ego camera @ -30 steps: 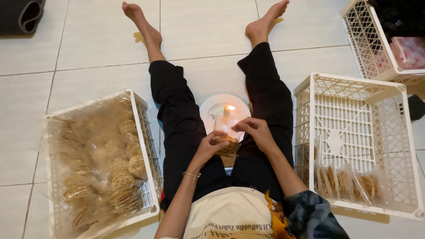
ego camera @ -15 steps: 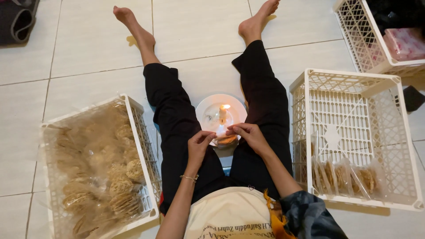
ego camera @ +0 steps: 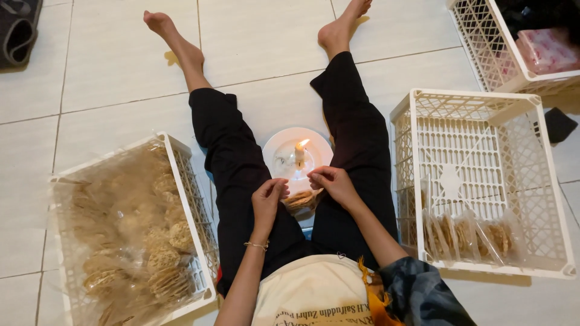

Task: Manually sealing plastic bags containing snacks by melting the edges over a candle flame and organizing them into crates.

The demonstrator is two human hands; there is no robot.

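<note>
We see 2 white plastic crates flanking the seated person on the tiled floor (ego camera: 121, 78). The left crate (ego camera: 196, 199) is lined with clear plastic and heaped with round tan crackers (ego camera: 151, 241). The right crate (ego camera: 483, 175) holds a short row of about 4 clear packets of crackers (ego camera: 468, 236) standing against its near wall, the rest of it bare. A 3rd white crate (ego camera: 483, 42) sits at the top right with a pink package (ego camera: 547, 48) inside. A dark rolled item (ego camera: 18, 30) lies at the top left corner.

Between the outstretched legs stands a white plate (ego camera: 284, 145) with a short lit candle (ego camera: 298, 156) upright on it, just beyond the fingertips of both hands. The legs in dark trousers hem the plate in on either side.

The small clear bag of crackers (ego camera: 300, 198) lies between the 2 hands, just below the plate's near edge. The left hand (ego camera: 267, 202) has its fingers curled at the bag's left side; we cannot tell whether its grip is really closed on the plastic. The right hand (ego camera: 333, 186) pinches the bag's top edge between thumb and fingertips, holding it close to the candle flame. A thin bracelet (ego camera: 257, 245) sits on the left wrist.
</note>
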